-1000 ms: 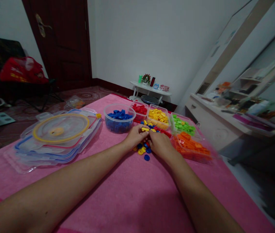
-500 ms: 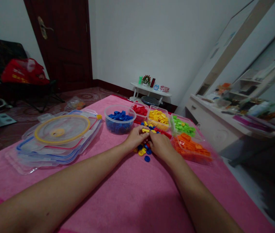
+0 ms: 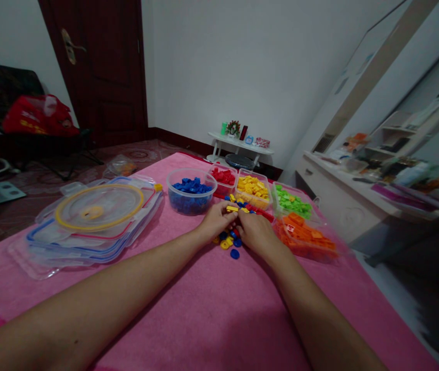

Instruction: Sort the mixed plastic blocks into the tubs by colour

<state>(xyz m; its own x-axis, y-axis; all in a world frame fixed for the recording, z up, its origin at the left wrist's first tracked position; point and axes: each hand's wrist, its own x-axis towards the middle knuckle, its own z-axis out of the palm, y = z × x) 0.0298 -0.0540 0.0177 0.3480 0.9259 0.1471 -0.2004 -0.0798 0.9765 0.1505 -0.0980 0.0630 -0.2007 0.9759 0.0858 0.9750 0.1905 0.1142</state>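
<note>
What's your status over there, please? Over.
Left grip and right grip together at loose coloured pieces. Yellow block at left grip, firm hold unclear. Grips partly hide pieces; orange-brick tub close by on the right.

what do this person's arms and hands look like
The left forearm and right forearm are bare: no sleeves, watch or bracelet in view. The left hand and right hand wear no gloves; rings can't be ruled out. A small dark spot marks the left forearm.

Left forearm (image 3: 126,281), between seven and eight o'clock, is bare, slender and tapering, with one small dark spot (image 3: 76,341). Right forearm (image 3: 312,299), between four and five o'clock, is likewise bare.
</note>
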